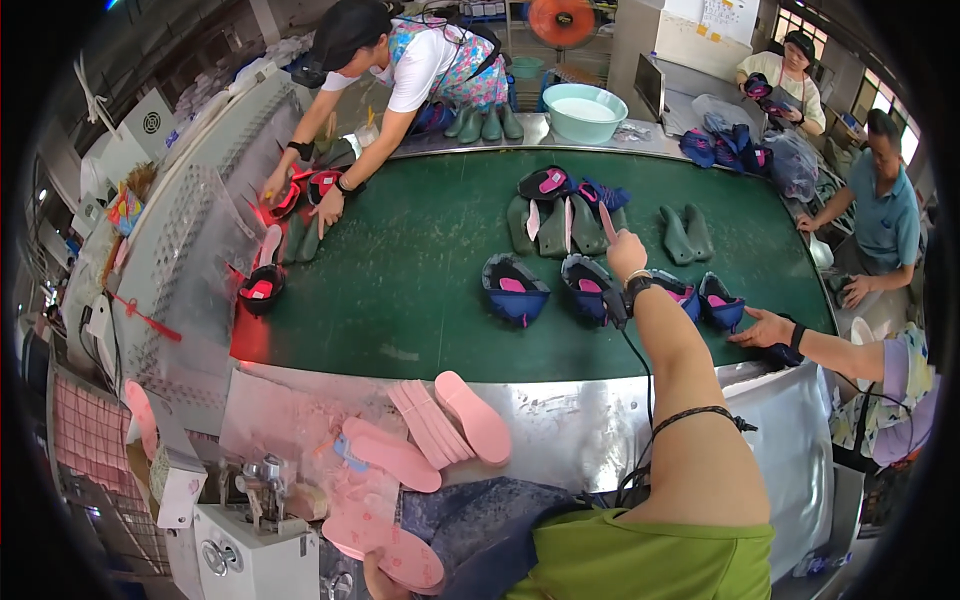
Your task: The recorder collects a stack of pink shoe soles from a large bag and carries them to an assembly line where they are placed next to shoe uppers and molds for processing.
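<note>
My right hand (627, 256) reaches over the green conveyor belt (420, 250), pinching a narrow pink insole (607, 224) seen nearly edge-on. Just beyond it stand dark green shoe lasts (553, 232) with pink insoles between them and dark shoe uppers behind. On the near side of that hand, navy shoe uppers with pink linings (515, 290) sit in a row, partly covered by my forearm. Low in the view, my left hand (377, 578) is closed on pink insoles (395, 553) close to my body; most of its fingers are hidden.
Stacked pink insoles (430, 425) lie on the metal ledge. A co-worker's hand (765, 328) touches the row's right end; another co-worker (400, 70) handles uppers at the red-lit left end. A pair of lasts (686, 235) stands farther right. A basin (585, 112) sits behind the belt.
</note>
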A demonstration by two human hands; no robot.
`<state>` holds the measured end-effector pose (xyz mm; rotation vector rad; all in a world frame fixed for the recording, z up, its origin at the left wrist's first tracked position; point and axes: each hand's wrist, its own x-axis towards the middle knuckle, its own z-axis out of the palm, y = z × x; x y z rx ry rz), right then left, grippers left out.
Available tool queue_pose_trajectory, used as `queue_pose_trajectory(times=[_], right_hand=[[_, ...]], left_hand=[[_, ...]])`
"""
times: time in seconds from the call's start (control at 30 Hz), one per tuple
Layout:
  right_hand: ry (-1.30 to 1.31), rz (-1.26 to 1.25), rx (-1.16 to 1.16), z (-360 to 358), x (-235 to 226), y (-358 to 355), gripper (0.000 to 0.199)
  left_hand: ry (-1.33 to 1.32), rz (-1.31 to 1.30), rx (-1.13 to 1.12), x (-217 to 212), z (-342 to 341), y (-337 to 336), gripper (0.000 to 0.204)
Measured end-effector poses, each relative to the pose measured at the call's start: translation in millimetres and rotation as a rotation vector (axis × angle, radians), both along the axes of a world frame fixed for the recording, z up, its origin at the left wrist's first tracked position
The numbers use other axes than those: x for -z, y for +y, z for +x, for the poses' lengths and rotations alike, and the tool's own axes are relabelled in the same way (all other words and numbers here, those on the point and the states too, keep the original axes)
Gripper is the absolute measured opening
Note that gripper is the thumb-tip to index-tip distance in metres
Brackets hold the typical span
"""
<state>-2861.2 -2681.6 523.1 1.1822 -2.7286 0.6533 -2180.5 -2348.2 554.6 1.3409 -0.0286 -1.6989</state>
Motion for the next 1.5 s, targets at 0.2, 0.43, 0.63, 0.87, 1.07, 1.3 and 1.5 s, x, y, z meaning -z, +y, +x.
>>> queue_pose_trajectory(times=[0.2,0.43,0.63,0.87,1.07,1.3,1.5], right_hand=[[0.019,-0.009,-0.090,-38.2,23.8,-25.1,0.019],[-0.036,-0.293,-0.203,90.0,0.4,-46.3,0.028],[-0.753,-0.164,-1.214,330.0,-36.0,55.6,0.016],[-0.990,0.168,-1.577,524.9,-33.6,186.2,0.029],[-1.352,0.146,-1.299,602.8,14.7,135.4,0.020],[-1.048,0.044,-1.229,709.3,15.2,60.8,0.028],[-0.765,0.048,-1.385,670.0,-1.5,43.4,0.031]], left_hand=[[0.128,0.002,0.024,24.6,18.8,1.6,0.044],[-0.023,-0.193,-0.191,-22.9,-9.6,-2.2,0.046],[0.026,-0.288,-0.094,6.4,-1.3,-16.6,0.051],[-0.066,-0.330,-0.243,-18.8,1.9,-16.9,0.032],[0.117,-0.185,-0.198,-6.4,35.2,23.2,0.037],[0.270,-0.172,-0.275,9.9,34.1,54.4,0.048],[0.215,-0.209,-0.303,-14.3,33.6,47.5,0.048]])
